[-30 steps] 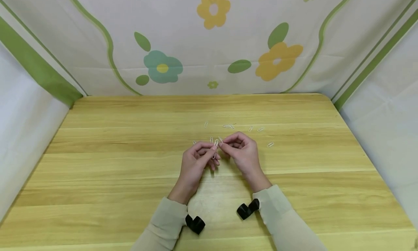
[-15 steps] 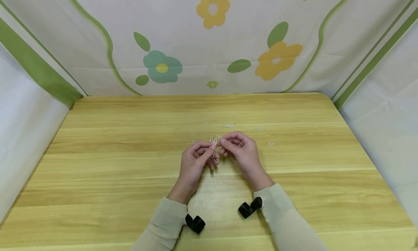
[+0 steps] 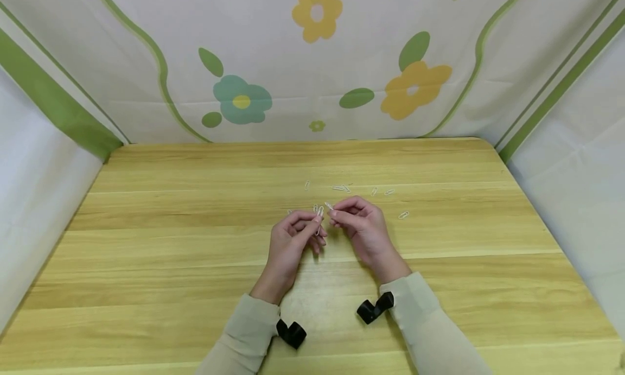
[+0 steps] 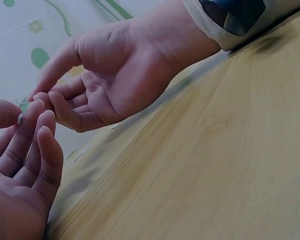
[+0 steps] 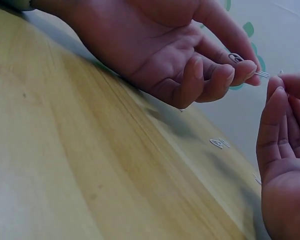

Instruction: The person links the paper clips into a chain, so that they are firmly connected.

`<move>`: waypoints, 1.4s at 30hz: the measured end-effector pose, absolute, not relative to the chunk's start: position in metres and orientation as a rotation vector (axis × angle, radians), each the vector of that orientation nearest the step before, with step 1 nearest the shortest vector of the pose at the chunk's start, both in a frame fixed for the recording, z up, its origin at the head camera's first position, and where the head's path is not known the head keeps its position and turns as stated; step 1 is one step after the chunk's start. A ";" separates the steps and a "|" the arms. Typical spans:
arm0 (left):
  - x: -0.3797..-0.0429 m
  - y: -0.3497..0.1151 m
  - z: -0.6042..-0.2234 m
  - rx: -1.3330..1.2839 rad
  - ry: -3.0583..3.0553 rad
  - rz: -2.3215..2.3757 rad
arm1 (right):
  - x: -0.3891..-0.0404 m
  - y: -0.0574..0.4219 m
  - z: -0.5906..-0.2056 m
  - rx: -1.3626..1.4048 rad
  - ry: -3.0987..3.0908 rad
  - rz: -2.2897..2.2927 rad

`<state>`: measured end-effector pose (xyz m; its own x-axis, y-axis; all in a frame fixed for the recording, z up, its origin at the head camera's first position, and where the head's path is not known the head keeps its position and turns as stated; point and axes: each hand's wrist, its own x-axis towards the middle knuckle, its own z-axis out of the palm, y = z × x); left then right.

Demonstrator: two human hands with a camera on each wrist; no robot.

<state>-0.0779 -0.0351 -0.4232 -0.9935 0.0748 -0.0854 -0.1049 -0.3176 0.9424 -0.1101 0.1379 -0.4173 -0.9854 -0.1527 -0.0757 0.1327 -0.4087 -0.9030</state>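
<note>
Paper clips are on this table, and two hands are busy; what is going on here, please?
A person's left hand pinches a white paper clip, and the right hand pinches a second clip close beside it, above the wooden table. In the head view the two look apart. Several loose clips lie around.

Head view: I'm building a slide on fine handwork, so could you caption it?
Left hand and right hand pinch paper clips above a wooden table, other clips nearby.

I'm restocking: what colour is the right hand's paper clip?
That paper clip is white, clearest in head view.
</note>
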 end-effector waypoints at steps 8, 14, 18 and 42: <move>-0.075 -0.035 -0.421 -0.050 1.772 2.441 | -0.109 0.136 -0.419 -0.053 1.666 -2.467; -0.076 -0.034 -0.421 -0.025 1.792 2.431 | -0.108 0.137 -0.418 -0.101 1.734 -2.395; -0.077 -0.036 -0.422 -0.054 1.820 2.420 | -0.109 0.138 -0.419 -0.139 1.772 -2.332; -0.078 -0.044 -0.420 -0.036 1.956 2.341 | -0.112 0.141 -0.416 -0.211 1.866 -2.246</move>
